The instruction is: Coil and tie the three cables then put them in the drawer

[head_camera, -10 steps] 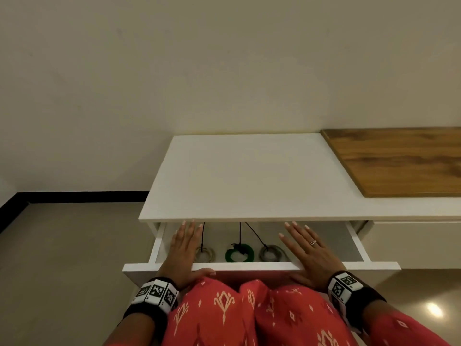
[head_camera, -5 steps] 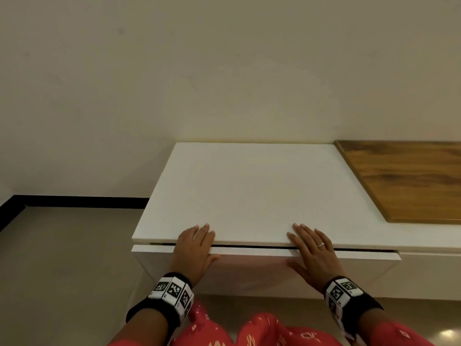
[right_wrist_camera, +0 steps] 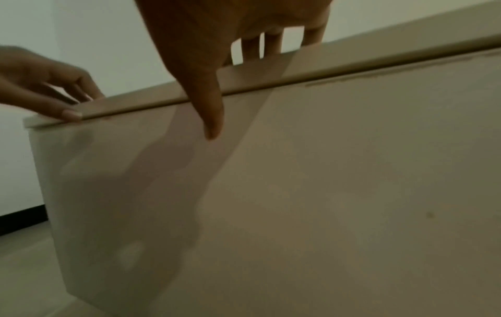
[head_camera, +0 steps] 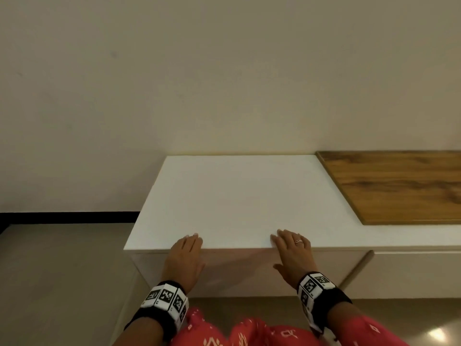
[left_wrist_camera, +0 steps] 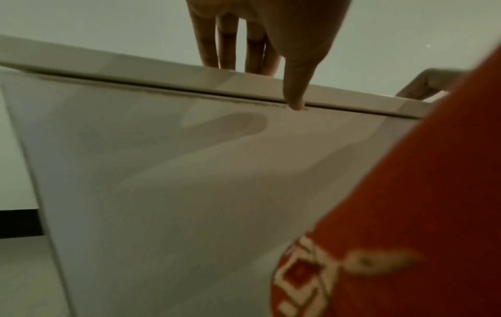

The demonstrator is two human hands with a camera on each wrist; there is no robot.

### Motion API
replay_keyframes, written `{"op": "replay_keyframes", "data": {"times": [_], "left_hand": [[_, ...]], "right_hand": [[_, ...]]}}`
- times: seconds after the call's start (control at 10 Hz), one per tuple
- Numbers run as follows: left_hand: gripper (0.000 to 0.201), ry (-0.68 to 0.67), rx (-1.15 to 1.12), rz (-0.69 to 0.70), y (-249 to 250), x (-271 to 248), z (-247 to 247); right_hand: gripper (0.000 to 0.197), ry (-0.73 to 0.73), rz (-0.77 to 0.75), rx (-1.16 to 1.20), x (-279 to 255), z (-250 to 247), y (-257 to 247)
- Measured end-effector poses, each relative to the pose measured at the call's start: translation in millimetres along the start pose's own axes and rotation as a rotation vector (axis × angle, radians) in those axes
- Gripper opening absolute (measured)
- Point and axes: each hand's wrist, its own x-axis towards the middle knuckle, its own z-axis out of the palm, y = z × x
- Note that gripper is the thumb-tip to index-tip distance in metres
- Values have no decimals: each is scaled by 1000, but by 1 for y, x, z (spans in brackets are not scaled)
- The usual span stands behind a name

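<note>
White all over, the drawer (head_camera: 239, 270) sits shut, its front flush under the lip of the surface (head_camera: 244, 201), with only a thin dark seam between them in both wrist views. Two hands press flat against that front: the left hand (head_camera: 184, 258) and the right hand (head_camera: 294, 258), fingers straight and holding nothing, fingertips reaching over the front edge of the surface and thumbs pointing down the drawer face. One ring (head_camera: 298, 241) shows on the right hand. No cables can be seen, the drawer being closed. Between the two hands lies a stretch of bare drawer front; beyond the fingertips the surface runs back to the wall (head_camera: 224, 83). Right of the right hand, one wooden panel (head_camera: 399, 186) lies on the surface, well apart, and a second cabinet front (head_camera: 411, 270) adjoins the drawer. Left of the left hand the surface ends at a corner, with floor (head_camera: 62, 270) beyond. Two marker wristbands, one on each wrist.
</note>
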Motion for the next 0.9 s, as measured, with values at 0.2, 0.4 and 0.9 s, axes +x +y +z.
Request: {"op": "replay_keyframes", "data": {"times": [0.2,0.4,0.9], "left_hand": [[105,-245,-53,-26,-8,-22,-5],[70,-220,-129,-72,-2,-21,-4],[57,-220,-269,-129,-7,-26,-1]], "right_hand": [[93,-201,-49,-13,-25,-11,6],[114,-106,-25,-74,-29,-1,3],[86,45,-97,99,-25,27,17]]}}
